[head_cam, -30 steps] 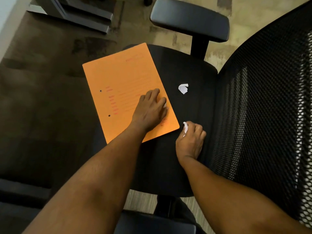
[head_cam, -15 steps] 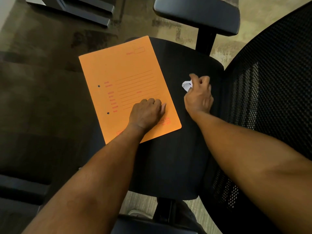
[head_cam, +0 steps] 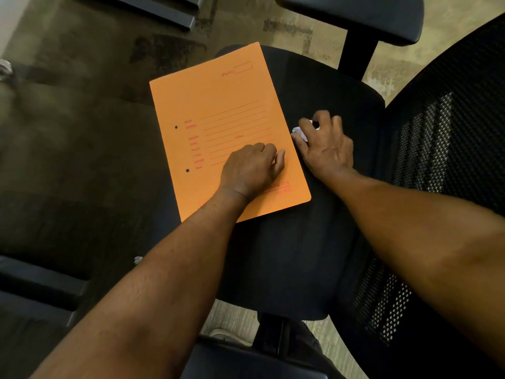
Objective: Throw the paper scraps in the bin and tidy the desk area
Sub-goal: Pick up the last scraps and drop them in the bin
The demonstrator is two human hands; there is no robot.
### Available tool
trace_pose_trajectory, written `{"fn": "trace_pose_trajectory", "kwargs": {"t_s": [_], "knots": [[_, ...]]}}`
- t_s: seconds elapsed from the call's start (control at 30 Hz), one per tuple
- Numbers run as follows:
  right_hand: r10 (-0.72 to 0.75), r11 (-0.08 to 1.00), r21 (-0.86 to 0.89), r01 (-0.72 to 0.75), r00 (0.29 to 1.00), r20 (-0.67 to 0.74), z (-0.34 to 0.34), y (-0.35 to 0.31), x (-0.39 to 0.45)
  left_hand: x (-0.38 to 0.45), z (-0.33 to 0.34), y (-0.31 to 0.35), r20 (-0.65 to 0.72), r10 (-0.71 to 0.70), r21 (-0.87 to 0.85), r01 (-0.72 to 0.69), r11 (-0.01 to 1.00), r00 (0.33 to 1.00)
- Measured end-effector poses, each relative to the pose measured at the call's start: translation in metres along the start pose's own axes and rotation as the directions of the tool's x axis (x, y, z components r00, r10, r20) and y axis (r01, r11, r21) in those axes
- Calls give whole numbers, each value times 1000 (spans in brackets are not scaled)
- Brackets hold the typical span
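Note:
An orange folder [head_cam: 218, 119] lies on the black chair seat [head_cam: 322, 86], overhanging its left edge. My left hand [head_cam: 250, 168] rests on the folder's lower right part with the fingers curled; whether it holds anything is hidden. My right hand [head_cam: 326, 146] sits on the seat just right of the folder, closed around white paper scraps [head_cam: 299, 132] that show between thumb and fingers. Another small white scrap [head_cam: 138, 259] lies on the floor by my left forearm.
The chair's mesh backrest [head_cam: 442, 160] rises at the right, one armrest [head_cam: 352, 15] at the top and another [head_cam: 254, 362] at the bottom. Dark desk feet [head_cam: 153, 9] stand on the floor at top left. A crumpled pale object [head_cam: 5, 69] lies at the left edge.
My right hand went from the seat's near part up to the white scrap, closed on it, then drew back beside the folder. My left hand stayed on the folder.

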State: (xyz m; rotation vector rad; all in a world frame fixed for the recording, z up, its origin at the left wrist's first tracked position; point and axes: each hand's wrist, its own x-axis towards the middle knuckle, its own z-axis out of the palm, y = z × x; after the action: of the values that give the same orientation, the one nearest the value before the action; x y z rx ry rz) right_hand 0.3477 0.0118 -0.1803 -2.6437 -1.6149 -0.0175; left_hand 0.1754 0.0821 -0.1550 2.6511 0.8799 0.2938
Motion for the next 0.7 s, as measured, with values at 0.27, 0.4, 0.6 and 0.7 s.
{"fn": "trace_pose_trajectory", "kwargs": {"t_s": [0.27,0.4,0.6,0.7], "knots": [[-29,992,125,23,999,45,-4,6,-1,1,-16,5,-10,-73,-41,73,997,997],[193,945,270,-185,981,-1,-8,8,-1,-2,-27,-1,-48,-206,-112,200,973,977],[429,841,409,-354,897,-105,-35,-2,20,-15,-49,-23,-114,-338,-138,322,937,934],[415,812,495,-308,902,-121,-55,-30,32,-28,-63,-33,-149,-410,-154,388,908,900]]}}
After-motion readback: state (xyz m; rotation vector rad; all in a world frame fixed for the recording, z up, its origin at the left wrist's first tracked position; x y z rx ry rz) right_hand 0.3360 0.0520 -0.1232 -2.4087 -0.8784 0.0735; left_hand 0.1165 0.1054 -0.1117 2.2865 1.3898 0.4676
